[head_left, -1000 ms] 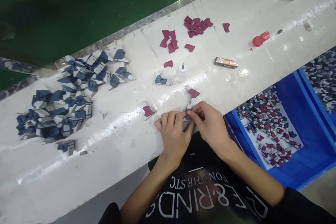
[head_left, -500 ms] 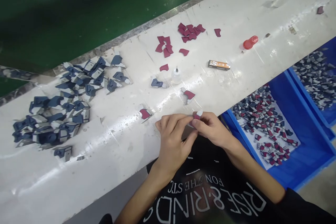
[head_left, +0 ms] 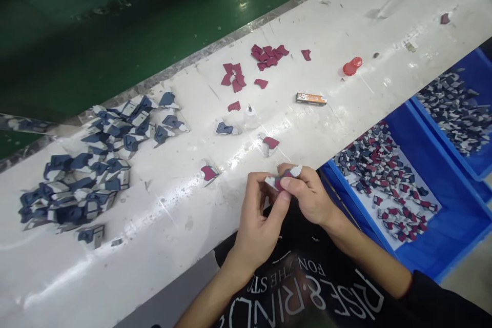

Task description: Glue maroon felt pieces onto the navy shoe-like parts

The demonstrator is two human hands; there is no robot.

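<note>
Both hands meet over the table's near edge, around a small grey plastic part with a maroon inlay (head_left: 277, 182). My right hand (head_left: 309, 192) pinches it between thumb and fingers. My left hand (head_left: 263, 215) has its thumb and fingertips closed on the part's other end; the fingers cover some of it. On the table just beyond lie two similar grey parts with maroon faces, one nearer (head_left: 209, 172) and one farther (head_left: 270, 143). A blue-and-grey part (head_left: 226, 128) sits beside a small clear bottle with a thin tip (head_left: 250, 116).
Blue-and-grey parts (head_left: 73, 184) are heaped on the left. Loose maroon pieces (head_left: 265, 56) lie toward the far edge. An orange box (head_left: 311, 99) and a red cap (head_left: 352, 66) are right of the bottle. Blue bins (head_left: 453, 246) of parts stand at the right, below the table.
My left hand has turned and its fingers have drawn back, so more of the held part shows. The part now lies more sideways. The camera view has shifted slightly.
</note>
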